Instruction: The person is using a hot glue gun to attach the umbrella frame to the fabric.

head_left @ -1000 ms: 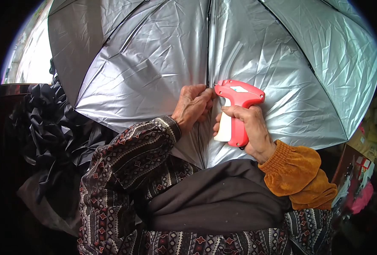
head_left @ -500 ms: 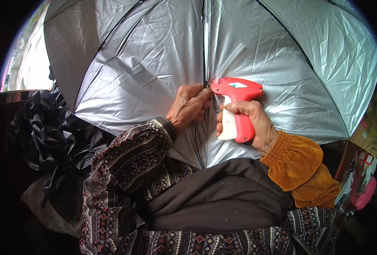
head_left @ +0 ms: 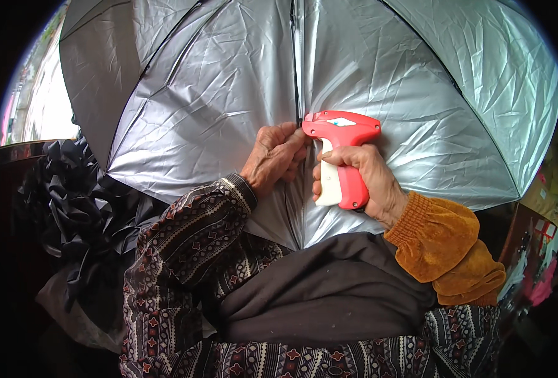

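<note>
An opened umbrella [head_left: 216, 107] with a silver inner side spreads before me, and a dark rib [head_left: 295, 63] runs down its middle. My left hand [head_left: 271, 157] is closed, thumb and fingers pinching at the rib and the cloth seam beside it; the exact pinched spot is partly hidden. In my right hand [head_left: 380, 179] is a red and white tagging gun [head_left: 345, 129], fingers wrapped round its handle and white trigger. Its nose points left and meets the rib just by my left fingertips. From its top slants a clear strip of tag fasteners [head_left: 335, 85].
Crumpled black cloth [head_left: 90, 195] lies at the left, above a translucent plastic bag [head_left: 71, 309]. Dark fabric [head_left: 329, 290] covers my lap. At the far right a pink item [head_left: 543, 283] and small packages sit beside a brown edge.
The tagging gun and my right hand have shifted slightly left, bringing the nose closer over the rib. My left hand and the umbrella's middle have also moved slightly left.
</note>
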Motion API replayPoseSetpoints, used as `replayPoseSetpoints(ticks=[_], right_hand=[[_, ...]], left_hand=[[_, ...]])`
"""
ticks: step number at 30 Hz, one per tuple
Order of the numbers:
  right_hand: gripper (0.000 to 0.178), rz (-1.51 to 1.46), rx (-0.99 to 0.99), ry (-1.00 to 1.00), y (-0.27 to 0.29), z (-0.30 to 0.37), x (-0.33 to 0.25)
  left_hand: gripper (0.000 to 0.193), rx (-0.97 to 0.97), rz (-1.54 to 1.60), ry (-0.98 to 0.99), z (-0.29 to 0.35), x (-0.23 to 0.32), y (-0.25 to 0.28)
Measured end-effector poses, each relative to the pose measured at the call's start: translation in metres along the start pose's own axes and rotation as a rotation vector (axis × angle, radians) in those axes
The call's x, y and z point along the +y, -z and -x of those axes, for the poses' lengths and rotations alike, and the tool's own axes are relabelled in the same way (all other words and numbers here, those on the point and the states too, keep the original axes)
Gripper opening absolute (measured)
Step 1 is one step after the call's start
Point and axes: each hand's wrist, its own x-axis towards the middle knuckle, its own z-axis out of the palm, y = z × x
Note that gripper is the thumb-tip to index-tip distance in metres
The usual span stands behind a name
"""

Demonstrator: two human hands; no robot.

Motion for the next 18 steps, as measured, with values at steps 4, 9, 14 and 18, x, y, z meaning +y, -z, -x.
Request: replayPoseSetpoints(ticks=[4, 9, 14, 18], right_hand=[[0.021, -0.015, 0.007, -0.014, -0.002, 0.0, -0.001], [0.016, -0.01, 0.016, -0.016, 0.001, 0.001, 0.002], [0.018, 0.045, -0.001, -0.017, -0.002, 0.008, 0.0], [0.027, -0.015, 0.016, -0.083, 0.013, 0.022, -0.005]], left_hand=[[0.024, -0.046, 0.033, 0.003, 0.0, -0.002, 0.004], [0.024, -0.037, -0.014, -0.034, 0.009, 0.001, 0.0], [0.027, -0.061, -0.142, -0.131, 0.006, 0.0, 0.001], [0.026, -0.2, -0.227, -0.093, -0.01, 0.006, 0.014]])
